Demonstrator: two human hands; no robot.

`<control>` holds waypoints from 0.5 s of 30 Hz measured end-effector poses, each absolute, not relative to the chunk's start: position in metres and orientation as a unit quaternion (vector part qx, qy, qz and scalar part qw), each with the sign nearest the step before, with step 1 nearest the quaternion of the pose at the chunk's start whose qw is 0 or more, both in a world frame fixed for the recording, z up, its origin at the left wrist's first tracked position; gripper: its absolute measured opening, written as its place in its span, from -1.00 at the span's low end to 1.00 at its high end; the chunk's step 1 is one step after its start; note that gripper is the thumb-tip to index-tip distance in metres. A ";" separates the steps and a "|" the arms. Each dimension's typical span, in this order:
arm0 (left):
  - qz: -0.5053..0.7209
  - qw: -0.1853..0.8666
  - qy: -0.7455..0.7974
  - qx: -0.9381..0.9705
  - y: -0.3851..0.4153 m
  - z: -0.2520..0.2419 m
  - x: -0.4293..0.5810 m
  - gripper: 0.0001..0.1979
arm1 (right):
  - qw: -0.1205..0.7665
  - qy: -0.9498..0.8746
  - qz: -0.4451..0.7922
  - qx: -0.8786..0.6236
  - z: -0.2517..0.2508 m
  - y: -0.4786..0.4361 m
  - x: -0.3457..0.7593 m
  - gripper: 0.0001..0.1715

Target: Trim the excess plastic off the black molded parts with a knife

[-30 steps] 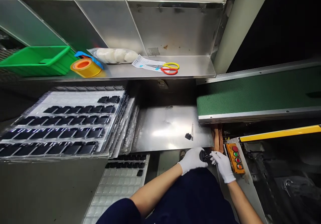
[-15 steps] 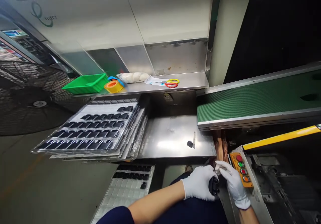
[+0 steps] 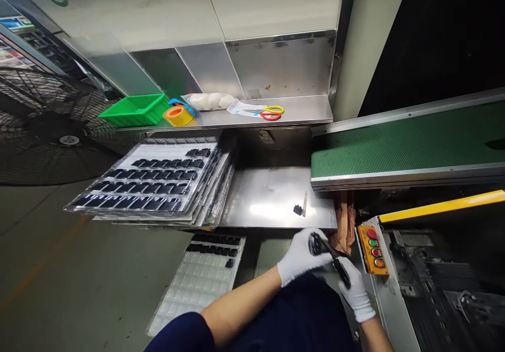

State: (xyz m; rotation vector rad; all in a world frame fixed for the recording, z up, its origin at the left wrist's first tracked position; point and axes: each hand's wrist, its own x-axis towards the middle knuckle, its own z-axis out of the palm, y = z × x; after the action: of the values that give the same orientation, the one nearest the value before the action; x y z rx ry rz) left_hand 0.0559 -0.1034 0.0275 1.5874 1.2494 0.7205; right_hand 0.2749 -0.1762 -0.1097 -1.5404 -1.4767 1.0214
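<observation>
Both of my hands wear white gloves and meet just below the front edge of the steel table (image 3: 272,204). My left hand (image 3: 300,256) is closed around a small black plastic part (image 3: 315,243). My right hand (image 3: 354,288) grips a thin dark tool (image 3: 340,269) whose tip touches that part. Another small black part (image 3: 297,210) lies on the table beside a slim metal blade (image 3: 304,204). A stack of clear trays (image 3: 158,183) holding rows of black parts sits to the left. A partly filled clear tray (image 3: 205,273) lies lower down.
A green conveyor belt (image 3: 406,144) runs off to the right. An orange control box (image 3: 373,249) with coloured buttons is by my right hand. The shelf behind holds scissors (image 3: 268,112), a tape roll (image 3: 178,115), a green bin (image 3: 134,110) and a bag. A fan (image 3: 47,131) stands at left.
My hands rose slightly toward the table edge. The black part turned in my left hand, and my right hand dropped lower right, now holding the tool against the part.
</observation>
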 end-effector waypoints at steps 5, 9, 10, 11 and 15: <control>0.109 0.369 0.650 0.655 -0.066 -0.003 0.005 -0.64 | 0.184 -0.574 0.463 -0.649 -0.090 -0.197 0.283 -0.54; -0.020 0.352 0.628 0.694 -0.052 -0.036 -0.019 -0.76 | 0.005 -0.605 0.422 -0.676 -0.053 -0.192 0.267 -0.50; -0.045 0.350 0.615 0.705 -0.051 -0.044 -0.023 -0.77 | -0.023 -0.613 0.403 -0.680 -0.045 -0.189 0.263 -0.49; -0.065 0.349 0.602 0.715 -0.051 -0.050 -0.025 -0.77 | -0.043 -0.619 0.386 -0.682 -0.037 -0.185 0.259 -0.49; -0.098 0.346 0.558 0.748 -0.052 -0.064 -0.030 -0.75 | -0.095 -0.649 0.358 -0.665 -0.020 -0.175 0.251 -0.50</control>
State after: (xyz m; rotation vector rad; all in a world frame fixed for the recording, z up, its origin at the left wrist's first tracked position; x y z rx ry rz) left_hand -0.0296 -0.0520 -0.0642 1.9415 1.4482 -0.2552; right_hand 0.2515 -0.1748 -0.0202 -2.2249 -2.1713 1.1969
